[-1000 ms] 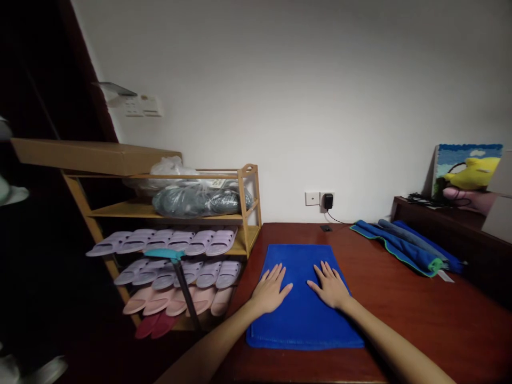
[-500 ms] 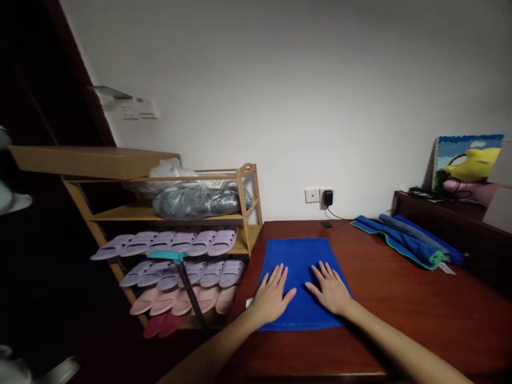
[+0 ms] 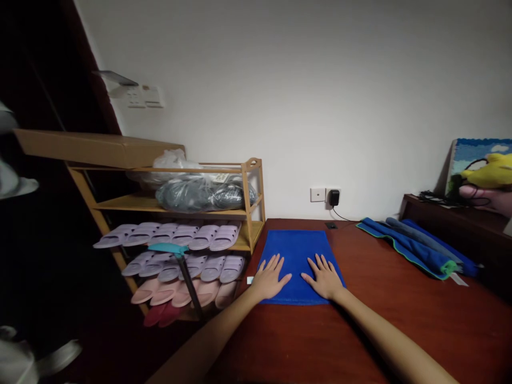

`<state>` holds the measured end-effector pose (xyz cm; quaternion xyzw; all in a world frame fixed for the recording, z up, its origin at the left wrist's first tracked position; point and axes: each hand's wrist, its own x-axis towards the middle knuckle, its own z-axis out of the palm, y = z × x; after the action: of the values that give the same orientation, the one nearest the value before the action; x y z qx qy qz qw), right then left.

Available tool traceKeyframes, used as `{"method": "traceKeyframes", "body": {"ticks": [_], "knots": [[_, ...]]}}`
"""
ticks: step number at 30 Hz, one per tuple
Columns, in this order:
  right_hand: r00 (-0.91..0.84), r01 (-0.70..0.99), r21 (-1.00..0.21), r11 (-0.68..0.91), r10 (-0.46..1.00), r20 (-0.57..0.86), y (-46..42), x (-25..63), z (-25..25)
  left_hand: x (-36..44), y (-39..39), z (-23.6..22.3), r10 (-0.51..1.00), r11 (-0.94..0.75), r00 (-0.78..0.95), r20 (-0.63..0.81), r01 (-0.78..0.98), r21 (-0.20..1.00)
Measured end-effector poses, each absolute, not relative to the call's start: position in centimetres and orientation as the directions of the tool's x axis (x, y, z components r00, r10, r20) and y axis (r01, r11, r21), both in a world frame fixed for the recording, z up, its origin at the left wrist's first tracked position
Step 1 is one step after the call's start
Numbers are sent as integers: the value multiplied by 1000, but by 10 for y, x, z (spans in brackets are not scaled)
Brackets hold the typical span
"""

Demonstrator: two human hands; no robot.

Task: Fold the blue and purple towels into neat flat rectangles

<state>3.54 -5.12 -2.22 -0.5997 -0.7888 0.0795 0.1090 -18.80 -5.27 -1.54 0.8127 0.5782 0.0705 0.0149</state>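
Note:
A blue cloth [image 3: 296,248] lies flat on the reddish-brown wooden table [image 3: 280,346], with a small white tag at its left edge. My left hand [image 3: 270,278] rests palm down on the cloth's left side, fingers spread. On the right side of the same cloth lies my right hand [image 3: 325,278], also flat with its fingers apart. Neither hand holds anything. Farther right on the table are several rolled or folded cloths [image 3: 412,248], blue and grey, one with a green edge.
Left of the table stands a wooden rack [image 3: 250,213] with purple, pink and red slippers [image 3: 224,237], bagged items and a cardboard box [image 3: 100,149]. A teal-topped handle [image 3: 168,248] rises before it. A black plug [image 3: 333,197] sits in the wall socket; a plush toy [image 3: 490,170] is at right.
The blue cloth's near edge has moved away from me, along with both hands, which stay flat on it. The view has also shifted slightly.

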Motion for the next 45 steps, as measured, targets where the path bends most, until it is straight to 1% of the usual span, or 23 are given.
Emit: {"method": "traceKeyframes", "body": {"ticks": [5,8,11,13,17,20,23,26,30,34,39,41,45], "knots": [[-281,920,-263,292,956,80,-37,41,-25,-201,-42,-15,937,-348,339,89,930,121],[-304,914,-256,315,949,84,-37,65,-28,-220,-50,-15,912,-408,399,90,904,125],[-303,921,-240,307,951,56,-37,88,-25,-235,-57,-12,910,-414,411,51,900,136],[-282,927,-240,289,957,62,-34,90,-20,-235,-54,-6,921,-389,383,64,911,139],[-279,915,-283,288,958,72,-26,69,-15,-214,-37,-1,937,-332,306,169,931,152],[-327,906,-266,329,944,52,-27,63,-22,-207,-31,-8,949,-310,295,109,937,158],[-330,910,-249,331,943,45,-28,76,-29,-217,-31,-14,949,-314,311,48,936,161],[-317,911,-271,311,948,22,-15,86,-25,-225,-21,-9,951,-309,305,49,938,159],[-295,909,-314,276,956,-13,27,65,-14,-213,21,3,979,-205,202,35,968,148],[-248,928,-278,248,968,35,62,31,-14,-194,62,2,993,-115,110,42,986,124],[-156,948,-260,184,980,123,90,24,-19,-196,88,-8,987,-75,59,148,991,110],[-129,952,-264,158,984,127,100,33,-20,-203,95,-12,990,-71,56,127,991,117],[-121,955,-267,128,992,42,112,52,-26,-214,103,-19,997,-62,56,52,990,128]]}}
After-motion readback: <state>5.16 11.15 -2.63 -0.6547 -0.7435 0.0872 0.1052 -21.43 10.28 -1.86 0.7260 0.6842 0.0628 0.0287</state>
